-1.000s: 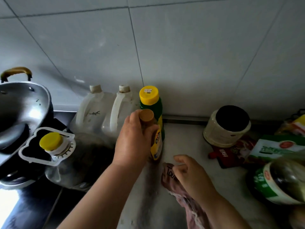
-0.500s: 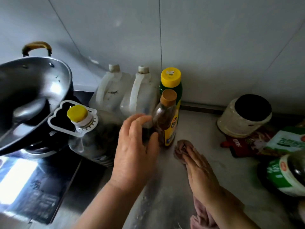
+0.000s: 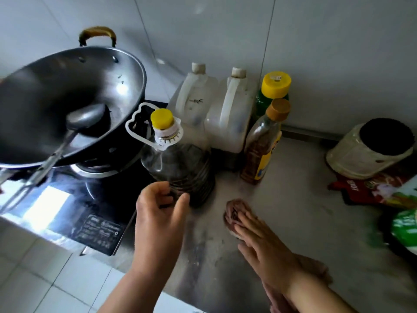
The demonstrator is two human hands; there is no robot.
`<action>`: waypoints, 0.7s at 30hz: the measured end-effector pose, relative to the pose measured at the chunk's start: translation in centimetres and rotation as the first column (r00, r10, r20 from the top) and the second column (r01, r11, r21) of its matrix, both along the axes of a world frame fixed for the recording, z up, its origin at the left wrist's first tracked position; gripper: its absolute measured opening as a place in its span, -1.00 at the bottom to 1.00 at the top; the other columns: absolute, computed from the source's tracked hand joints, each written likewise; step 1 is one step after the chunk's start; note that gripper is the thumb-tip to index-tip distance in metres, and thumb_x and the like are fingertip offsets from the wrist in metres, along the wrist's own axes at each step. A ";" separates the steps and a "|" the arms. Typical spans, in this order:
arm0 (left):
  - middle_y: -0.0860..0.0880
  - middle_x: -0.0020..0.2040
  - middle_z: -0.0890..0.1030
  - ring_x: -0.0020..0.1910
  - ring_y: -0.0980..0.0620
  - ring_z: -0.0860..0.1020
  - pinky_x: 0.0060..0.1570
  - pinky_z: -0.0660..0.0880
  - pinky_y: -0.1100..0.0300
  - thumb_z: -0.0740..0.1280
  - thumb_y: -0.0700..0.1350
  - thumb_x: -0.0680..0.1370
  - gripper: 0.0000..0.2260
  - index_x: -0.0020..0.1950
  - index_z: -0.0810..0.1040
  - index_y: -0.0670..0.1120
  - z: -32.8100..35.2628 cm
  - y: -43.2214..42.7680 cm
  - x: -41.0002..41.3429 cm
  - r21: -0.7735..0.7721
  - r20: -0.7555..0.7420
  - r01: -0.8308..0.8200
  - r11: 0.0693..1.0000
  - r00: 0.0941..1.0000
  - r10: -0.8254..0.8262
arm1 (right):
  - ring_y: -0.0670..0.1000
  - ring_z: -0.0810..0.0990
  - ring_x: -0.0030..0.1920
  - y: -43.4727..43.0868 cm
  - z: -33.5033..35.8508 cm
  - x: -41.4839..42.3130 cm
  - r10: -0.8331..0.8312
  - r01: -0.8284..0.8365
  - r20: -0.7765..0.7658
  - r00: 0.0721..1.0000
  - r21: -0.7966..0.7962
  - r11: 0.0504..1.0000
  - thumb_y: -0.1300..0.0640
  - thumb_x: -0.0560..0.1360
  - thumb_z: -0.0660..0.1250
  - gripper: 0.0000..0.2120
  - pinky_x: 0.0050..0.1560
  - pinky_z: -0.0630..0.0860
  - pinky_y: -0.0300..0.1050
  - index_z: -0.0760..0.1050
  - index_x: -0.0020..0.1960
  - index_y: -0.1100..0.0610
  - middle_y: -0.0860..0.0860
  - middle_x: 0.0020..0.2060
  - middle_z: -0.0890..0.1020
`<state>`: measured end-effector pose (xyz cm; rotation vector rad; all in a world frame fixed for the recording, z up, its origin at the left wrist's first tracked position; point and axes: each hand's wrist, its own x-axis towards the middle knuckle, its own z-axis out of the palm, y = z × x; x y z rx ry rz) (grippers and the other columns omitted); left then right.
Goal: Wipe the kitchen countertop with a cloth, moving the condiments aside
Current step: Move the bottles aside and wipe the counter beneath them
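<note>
Pinkish cloth (image 3: 234, 211) lies bunched on the grey counter (image 3: 304, 218) under the right hand (image 3: 264, 245), whose straight fingers press it flat, apparently ready to wipe the bare patch in front of the bottles. The left hand (image 3: 161, 213) is cupped and holds nothing, thumb and fingers curved toward the base of the large oil bottle (image 3: 178, 163); whether they touch it is unclear, but the shape suits gripping it to shift it aside. Two white jugs (image 3: 228, 123), a green bottle (image 3: 261, 102) and a brown bottle (image 3: 259, 152) stand crowded by the wall, probably to free the surface.
</note>
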<state>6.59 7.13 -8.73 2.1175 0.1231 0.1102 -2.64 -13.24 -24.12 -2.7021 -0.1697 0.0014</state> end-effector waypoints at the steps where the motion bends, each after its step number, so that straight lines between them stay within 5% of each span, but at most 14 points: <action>1: -0.05 0.09 0.56 0.03 0.07 0.58 0.07 0.57 -0.04 0.42 0.17 0.35 -0.53 0.18 0.44 0.01 0.4 0.2 0.6 -0.046 0.000 -0.025 0.999 1.000 0.025 | -0.16 0.04 0.53 -0.4 0.3 -0.5 -0.023 0.024 -0.017 1.000 0.013 1.000 -0.14 0.62 0.01 -0.50 0.49 -0.09 -0.27 0.39 0.42 0.09 -0.05 0.50 0.22; 5: 0.01 0.34 0.41 0.27 0.12 0.46 0.29 0.45 0.02 0.41 0.28 0.27 -0.23 0.40 0.28 0.06 2.3 0.7 2.5 -0.113 0.020 -0.051 0.992 0.998 0.054 | -0.03 0.09 0.54 -0.3 1.0 -2.9 0.019 -0.019 0.002 1.000 -0.118 0.993 -0.05 0.65 -0.12 -0.50 0.49 -0.02 -0.18 0.32 0.46 0.11 0.02 0.50 0.27; 8: 0.02 0.31 0.46 0.28 0.11 0.46 0.32 0.41 0.03 0.37 0.31 0.33 -0.32 0.37 0.36 0.05 3.8 0.3 4.2 -0.129 0.126 -0.069 0.989 0.988 0.086 | 0.04 0.25 0.50 0.4 0.4 -2.6 0.000 0.010 0.057 0.998 -0.172 0.985 0.06 0.65 -0.10 -0.54 0.47 0.11 -0.04 0.34 0.46 0.13 0.06 0.49 0.31; 12: -0.13 -0.03 0.66 -0.03 -0.15 0.62 0.07 0.52 -0.25 0.35 0.38 0.32 -0.48 -0.02 0.58 -0.03 6.2 -0.3 6.7 -0.309 0.080 -0.062 0.949 0.993 0.091 | 0.08 0.32 0.47 0.8 -0.3 0.7 -0.148 0.160 0.080 0.986 -0.185 0.970 0.08 0.60 0.07 -0.55 0.45 0.19 0.02 0.36 0.45 0.18 0.12 0.45 0.36; 14: -0.16 -0.22 0.61 -0.26 -0.12 0.53 -0.17 0.52 -0.16 0.36 0.26 0.40 -0.63 -0.23 0.57 -0.05 7.5 -1.0 7.0 -0.435 0.054 -0.027 0.900 0.997 0.055 | 0.12 0.34 0.45 0.8 -0.6 2.6 -0.164 0.176 0.074 0.984 -0.206 0.963 0.07 0.61 0.05 -0.55 0.44 0.21 0.03 0.37 0.44 0.21 0.15 0.44 0.38; 17: -0.15 -0.28 0.46 -0.38 -0.10 0.34 -0.49 0.32 0.11 0.27 0.14 0.53 -0.60 -0.20 0.54 -0.21 8.9 -1.5 6.9 -0.519 0.020 -0.037 0.854 0.998 0.056 | 0.14 0.36 0.44 1.0 -0.5 5.5 -0.152 0.157 0.038 0.988 -0.185 0.970 0.08 0.60 0.07 -0.54 0.46 0.17 0.00 0.36 0.43 0.23 0.17 0.42 0.40; 19: -0.12 -0.29 0.55 -0.35 -0.05 0.47 -0.39 0.44 0.20 0.27 0.04 0.57 -0.69 -0.24 0.56 -0.15 9.7 -1.4 6.5 -0.583 0.009 -0.065 0.810 0.996 0.086 | 0.11 0.32 0.47 1.2 -0.3 7.2 -0.158 0.158 0.016 0.987 -0.114 0.981 0.09 0.59 0.09 -0.53 0.49 0.09 -0.08 0.33 0.46 0.21 0.14 0.46 0.35; 21: -0.03 -0.20 0.72 -0.19 0.02 0.63 -0.08 0.57 0.11 0.27 -0.04 0.57 -0.70 -0.31 0.64 -0.08 9.8 -0.8 6.0 -0.618 0.016 -0.022 0.786 0.999 0.041 | 0.06 0.16 0.54 1.7 -0.1 8.9 -0.127 0.128 0.019 0.992 -0.085 0.988 0.10 0.61 0.09 -0.51 0.52 0.03 -0.09 0.20 0.53 0.16 0.09 0.53 0.20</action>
